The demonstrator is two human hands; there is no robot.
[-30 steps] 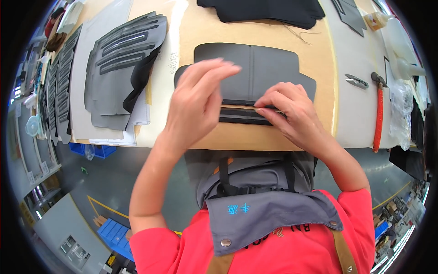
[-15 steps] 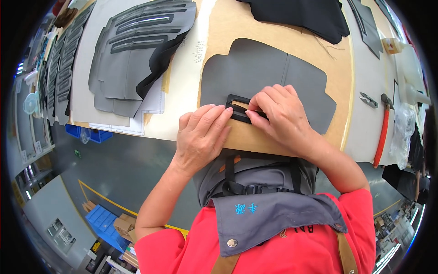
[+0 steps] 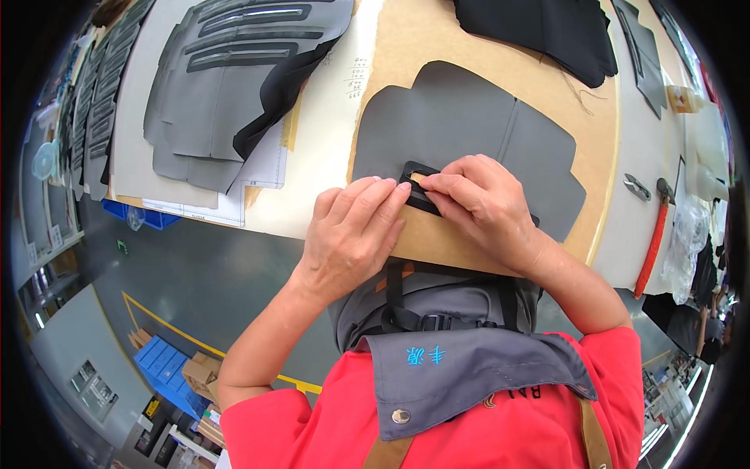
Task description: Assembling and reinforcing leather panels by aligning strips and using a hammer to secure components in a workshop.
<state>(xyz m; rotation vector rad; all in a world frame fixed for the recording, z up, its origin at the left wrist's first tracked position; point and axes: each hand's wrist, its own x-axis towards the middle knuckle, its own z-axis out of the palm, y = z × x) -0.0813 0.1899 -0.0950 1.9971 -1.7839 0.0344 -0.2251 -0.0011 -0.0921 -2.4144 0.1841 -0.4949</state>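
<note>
A grey fabric panel [image 3: 461,117] with stepped corners lies flat at the table's front edge. Near its lower side is a long slot edged with a black strip [image 3: 422,202], and tan board shows through the gap. My left hand [image 3: 351,230] lies with fingers stretched out, its fingertips pressing on the slot's left end. Thumb and forefinger of my right hand [image 3: 488,207] pinch the black edging along the slot's upper side, close to my left fingertips. That hand covers the right part of the slot.
Grey panels with black-edged slots [image 3: 242,94] are stacked at the left. Black fabric [image 3: 539,35] lies at the far side. On the right are thread snips [image 3: 637,187], a red-handled hammer [image 3: 652,242] and clear plastic bags [image 3: 686,242]. Blue bins [image 3: 168,375] stand below left.
My right fingertips have moved left along the slot, closer to my left hand, and its fingers have drawn together. My left hand still presses the slot's left end. The view has shifted slightly.
</note>
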